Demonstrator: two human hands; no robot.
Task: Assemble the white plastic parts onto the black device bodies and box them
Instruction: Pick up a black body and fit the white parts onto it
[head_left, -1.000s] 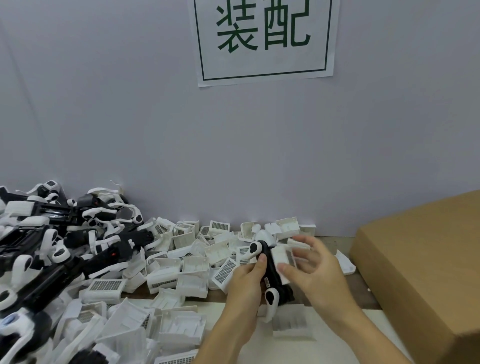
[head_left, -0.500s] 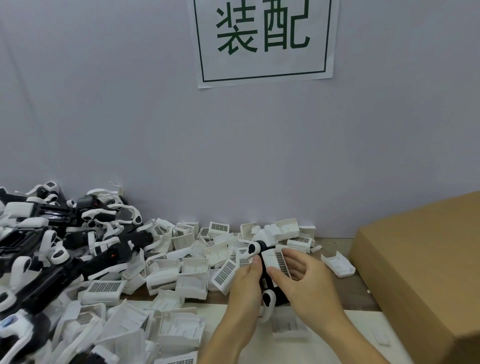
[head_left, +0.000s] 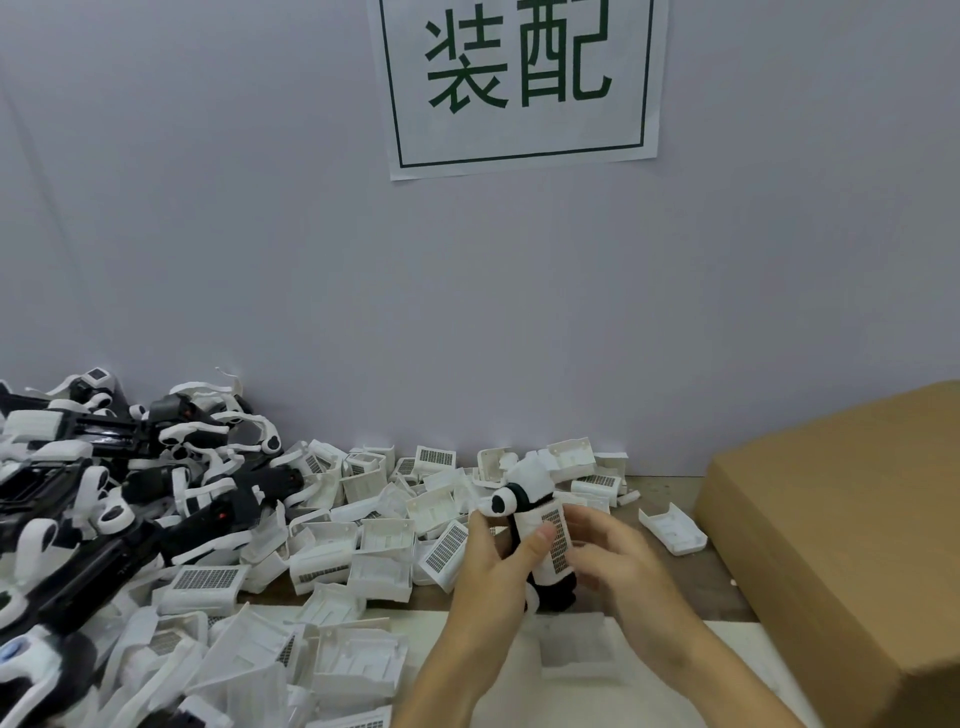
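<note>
A black device body (head_left: 555, 592) with white trim stands roughly upright just in front of me. My left hand (head_left: 493, 569) grips it from the left, thumb pressed on a white grilled cover (head_left: 549, 535) that lies against its front. My right hand (head_left: 615, 564) holds the same piece from the right, fingers curled behind it. A heap of loose white covers (head_left: 363, 540) spreads across the table to the left. Further left lies a pile of black device bodies (head_left: 104, 499). The closed cardboard box (head_left: 841, 519) stands at the right.
One white cover (head_left: 672, 527) lies alone between my hands and the box. A white sheet (head_left: 576, 649) covers the table's near edge under my wrists. A grey wall with a paper sign (head_left: 519, 83) closes off the back.
My right hand has brought the white cover in against the black body and my left thumb has moved onto it. The body now stands more upright.
</note>
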